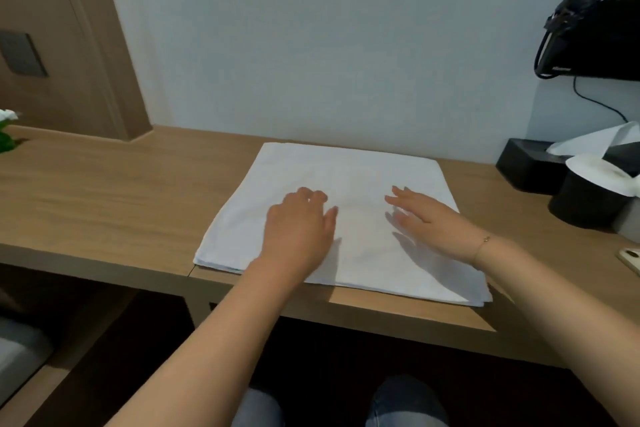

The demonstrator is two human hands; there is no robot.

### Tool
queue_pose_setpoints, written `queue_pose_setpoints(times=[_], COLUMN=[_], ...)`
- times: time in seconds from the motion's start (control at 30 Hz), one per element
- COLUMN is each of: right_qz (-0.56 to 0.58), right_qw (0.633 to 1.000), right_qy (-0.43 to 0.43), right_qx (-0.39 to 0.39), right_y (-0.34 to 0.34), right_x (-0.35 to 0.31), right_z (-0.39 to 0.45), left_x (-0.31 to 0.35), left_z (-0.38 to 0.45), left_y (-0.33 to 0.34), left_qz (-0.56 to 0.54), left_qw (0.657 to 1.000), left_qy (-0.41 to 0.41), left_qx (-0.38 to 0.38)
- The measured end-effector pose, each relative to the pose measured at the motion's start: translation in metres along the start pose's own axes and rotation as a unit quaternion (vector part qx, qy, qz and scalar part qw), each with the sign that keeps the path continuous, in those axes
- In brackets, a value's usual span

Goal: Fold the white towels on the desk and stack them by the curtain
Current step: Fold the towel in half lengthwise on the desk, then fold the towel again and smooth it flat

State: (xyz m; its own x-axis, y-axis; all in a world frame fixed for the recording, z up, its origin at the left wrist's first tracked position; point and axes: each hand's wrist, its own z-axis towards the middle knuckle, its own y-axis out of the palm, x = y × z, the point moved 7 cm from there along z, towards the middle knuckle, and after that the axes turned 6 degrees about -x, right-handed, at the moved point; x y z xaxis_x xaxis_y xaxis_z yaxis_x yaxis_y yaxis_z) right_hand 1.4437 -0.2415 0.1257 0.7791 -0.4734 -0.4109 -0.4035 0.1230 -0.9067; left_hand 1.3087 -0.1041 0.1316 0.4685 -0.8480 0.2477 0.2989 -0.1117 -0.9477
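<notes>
White towel is laid flat under both palms on the desk. Left hand and right hand are spread open, nothing gripped. Creases should be pressed outward before the next fold.

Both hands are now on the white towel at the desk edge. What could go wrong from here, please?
1. The white towel overhangs the desk front edge, so a pull toward the body could drag it off.
2. The right hand works close to the toilet paper roll; a wide sweep might knock it.
3. The left hand could wrinkle the layers.
</notes>
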Motion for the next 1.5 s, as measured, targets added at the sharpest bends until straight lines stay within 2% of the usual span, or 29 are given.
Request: queue_pose_setpoints(times=[0.07, 0.13, 0.27, 0.33, 0.47, 0.57, 0.63, 0.67, 0.73, 0.8, 0.83, 0.87, 0.93, 1.03, 1.17, 1.4, 1.5], right_qz=[-0.074, -0.118, -0.130, -0.112, -0.071, -0.040, 0.033, 0.083, 0.154, 0.145, 0.128, 0.106, 0.055, -0.041, -0.098, -0.078, -0.105], right_qw=[0.997, 0.993, 0.991, 0.991, 0.993, 0.997, 0.998, 0.995, 0.983, 0.974, 0.975, 0.979, 0.993, 0.999, 0.989, 0.990, 0.987], right_qy=[-0.001, -0.019, 0.034, 0.064, 0.094, 0.071, 0.049, 0.047, 0.053, 0.046, 0.031, 0.011, -0.017, 0.014, 0.105, 0.107, 0.107], right_qx=[-0.002, 0.023, -0.029, -0.031, 0.031, -0.007, -0.015, 0.004, 0.088, 0.167, 0.179, 0.171, 0.103, 0.021, 0.026, 0.049, 0.064], right_y=[0.007, 0.005, 0.009, 0.021, 0.029, 0.034, 0.029, 0.022, 0.001, -0.019, -0.026, -0.028, -0.018, 0.006, 0.007, 0.007, 0.009], right_x=[0.011, 0.019, 0.047, 0.056, 0.053, 0.043, 0.042, 0.044, 0.055, 0.065, 0.068, 0.069, 0.075, 0.093, 0.110, 0.098, 0.089], right_z=[0.000, 0.002, 0.010, 0.009, 0.011, 0.002, -0.007, -0.010, -0.011, -0.007, -0.004, 0.000, 0.009, 0.017, 0.019, -0.004, -0.019], left_x=[0.032, 0.042, 0.031, 0.023, 0.013, 0.003, -0.006, -0.007, 0.006, 0.034, 0.048, 0.061, 0.075, 0.065, 0.052, 0.036, 0.027], left_z=[0.010, 0.019, 0.032, 0.036, 0.048, 0.050, 0.050, 0.049, 0.051, 0.053, 0.051, 0.048, 0.037, 0.029, 0.026, 0.026, 0.019], left_y=[0.028, 0.055, 0.077, 0.080, 0.075, 0.071, 0.066, 0.062, 0.050, 0.042, 0.042, 0.047, 0.069, 0.087, 0.085, 0.077, 0.061], left_qz=[-0.020, 0.005, 0.041, 0.040, 0.050, 0.045, 0.082, 0.110, 0.116, 0.056, 0.024, 0.005, 0.023, 0.062, 0.082, 0.070, 0.036], left_qw=[0.995, 0.986, 0.978, 0.974, 0.969, 0.956, 0.950, 0.949, 0.958, 0.981, 0.988, 0.990, 0.985, 0.979, 0.975, 0.967, 0.977], left_qy=[0.046, 0.063, 0.079, 0.087, 0.121, 0.149, 0.123, 0.101, 0.067, 0.060, 0.059, 0.063, 0.075, 0.057, 0.039, 0.112, 0.140], left_qx=[-0.082, -0.153, -0.190, -0.204, -0.212, -0.248, -0.274, -0.278, -0.252, -0.177, -0.143, -0.127, -0.153, -0.184, -0.202, -0.219, -0.158])
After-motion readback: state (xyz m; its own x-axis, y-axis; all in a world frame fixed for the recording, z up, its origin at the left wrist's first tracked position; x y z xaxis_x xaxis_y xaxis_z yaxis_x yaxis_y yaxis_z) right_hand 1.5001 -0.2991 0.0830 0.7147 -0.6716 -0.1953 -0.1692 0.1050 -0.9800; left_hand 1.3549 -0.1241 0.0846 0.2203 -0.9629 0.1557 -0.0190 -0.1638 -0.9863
